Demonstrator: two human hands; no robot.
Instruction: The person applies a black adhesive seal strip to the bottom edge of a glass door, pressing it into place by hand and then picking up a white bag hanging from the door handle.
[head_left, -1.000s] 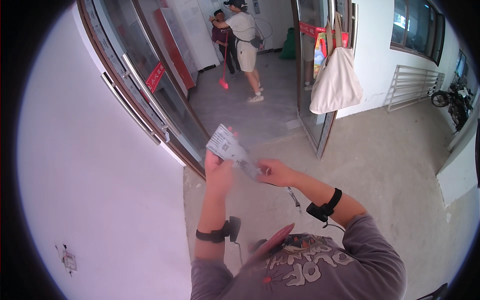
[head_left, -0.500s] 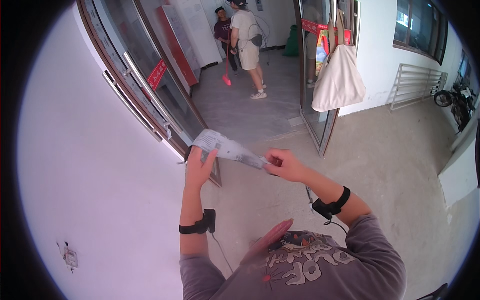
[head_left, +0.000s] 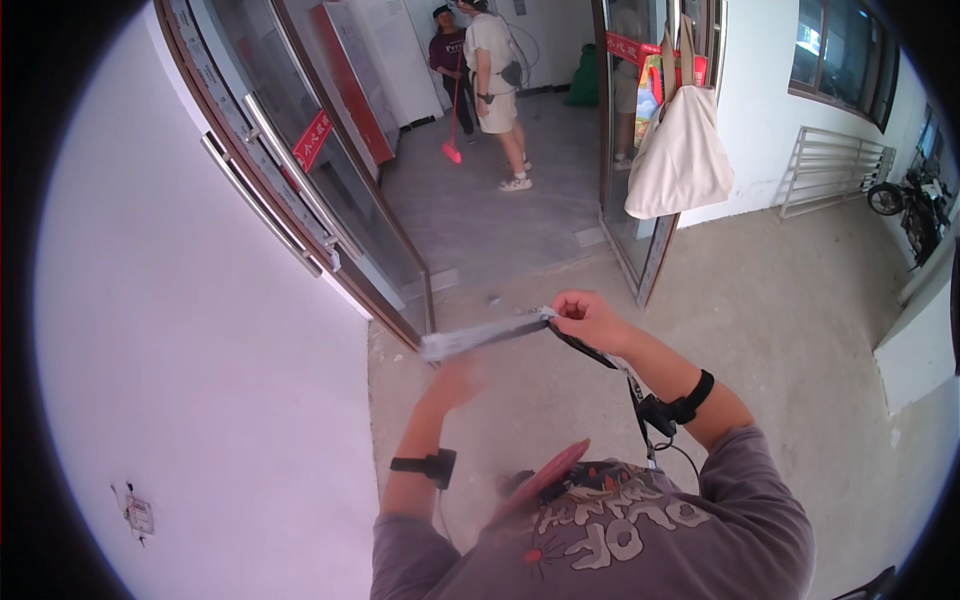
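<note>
A long strip of pale, printed plastic film [head_left: 490, 332] stretches in front of me, smeared by motion at its left end. My right hand [head_left: 592, 322] pinches it between thumb and fingertips. From that pinch a dark, twisted length of the strip droops toward my right forearm. My left hand [head_left: 452, 385] is just below the film's left end; its fingers are blurred, so whether it touches the film cannot be told. Black bands with small boxes and cables sit on both my forearms.
Glass doors stand open ahead, the left leaf [head_left: 340, 170] near my left hand. A beige tote bag [head_left: 682, 155] hangs on the right leaf. Inside, two people stand, one with a red broom [head_left: 452, 152]. A white wall [head_left: 200, 400] rises at left; a motorcycle [head_left: 915, 210] is far right.
My left hand has come down and toward me from the film's wide end, now blurred. The film has narrowed and its left end dropped. My right hand keeps its pinch, slightly further right.
</note>
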